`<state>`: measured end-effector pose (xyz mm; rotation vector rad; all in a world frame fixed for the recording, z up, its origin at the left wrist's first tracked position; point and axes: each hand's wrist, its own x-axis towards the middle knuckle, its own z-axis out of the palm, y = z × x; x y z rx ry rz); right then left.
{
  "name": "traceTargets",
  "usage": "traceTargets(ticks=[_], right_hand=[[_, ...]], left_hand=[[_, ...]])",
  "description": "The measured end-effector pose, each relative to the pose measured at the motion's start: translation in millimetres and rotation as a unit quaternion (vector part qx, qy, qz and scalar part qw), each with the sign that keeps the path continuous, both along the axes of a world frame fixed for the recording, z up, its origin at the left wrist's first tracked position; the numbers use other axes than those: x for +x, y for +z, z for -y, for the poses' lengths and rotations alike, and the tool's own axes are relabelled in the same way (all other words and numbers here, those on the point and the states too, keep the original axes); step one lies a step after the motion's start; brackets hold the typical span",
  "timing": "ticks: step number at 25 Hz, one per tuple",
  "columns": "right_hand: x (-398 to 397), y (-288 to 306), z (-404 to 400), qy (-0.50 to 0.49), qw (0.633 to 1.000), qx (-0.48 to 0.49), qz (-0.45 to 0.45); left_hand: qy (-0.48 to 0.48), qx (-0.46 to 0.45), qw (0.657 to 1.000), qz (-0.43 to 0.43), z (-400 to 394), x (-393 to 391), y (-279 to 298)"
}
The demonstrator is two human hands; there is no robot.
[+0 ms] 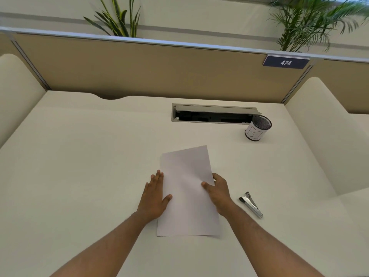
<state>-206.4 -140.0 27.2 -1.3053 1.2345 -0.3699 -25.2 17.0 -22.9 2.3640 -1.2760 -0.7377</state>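
Pinching the paper's (pixel 187 188) right edge, thumb on top, your right hand (pixel 218 193) could crease or skew it if it lifts while your left hand (pixel 154 196) lies flat, its thumb pressing the left edge. The paper lies just left of the stapler (pixel 251 204), its long axis running straight away from you and its short far edge pointing past the stapler.

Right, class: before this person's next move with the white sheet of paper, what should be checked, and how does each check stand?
1. White rectangular paper sheet lies on the cream desk: ok.
2. Left hand rests flat on its left edge: ok.
3. Right hand pinches its right edge, thumb on top: ok.
4. Silver metal stapler lies right of the sheet, untouched: ok.
5. Black mesh cup stands apart from the sheet: ok.
6. One sheet or several: cannot tell.
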Motion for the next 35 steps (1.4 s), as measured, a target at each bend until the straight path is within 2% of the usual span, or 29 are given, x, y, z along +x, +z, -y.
traceTargets(ticks=[1,2,3,5,7,9,13,17,22,26,32,35], right_hand=[[-3,3,1,0.013,1.000,-0.019,0.004],[-6,6,2,0.021,0.999,-0.030,0.015],[-10,11,3,0.023,0.999,-0.030,0.034],[-17,21,4,0.020,0.996,-0.008,0.087],[-25,29,2,0.020,0.993,0.000,0.120],[-30,35,-1,0.006,0.992,-0.033,0.124],[-27,53,-13,-0.042,0.983,-0.125,0.129],[-22,75,-25,-0.050,0.968,-0.200,0.140],[-19,76,-30,-0.013,0.970,-0.206,0.125],[-16,79,-29,-0.026,0.966,-0.231,0.116],[-17,55,-32,0.000,0.979,-0.196,0.062],[-17,54,-30,-0.003,0.978,-0.196,0.071]], left_hand=[[0.082,-0.042,0.993,-0.078,5,-3,9],[0.168,-0.081,0.967,-0.173,11,-4,20],[0.233,-0.116,0.927,-0.269,15,-3,30],[0.278,-0.172,0.857,-0.398,18,0,48],[0.249,-0.203,0.841,-0.435,17,1,66],[0.238,-0.232,0.848,-0.412,16,-4,85],[0.210,-0.301,0.877,-0.311,12,-22,118],[0.203,-0.368,0.875,-0.241,5,-32,140],[0.199,-0.369,0.876,-0.239,1,-34,137],[0.225,-0.378,0.874,-0.208,5,-32,139],[0.256,-0.338,0.870,-0.251,3,-33,109],[0.244,-0.335,0.873,-0.258,5,-32,108]])
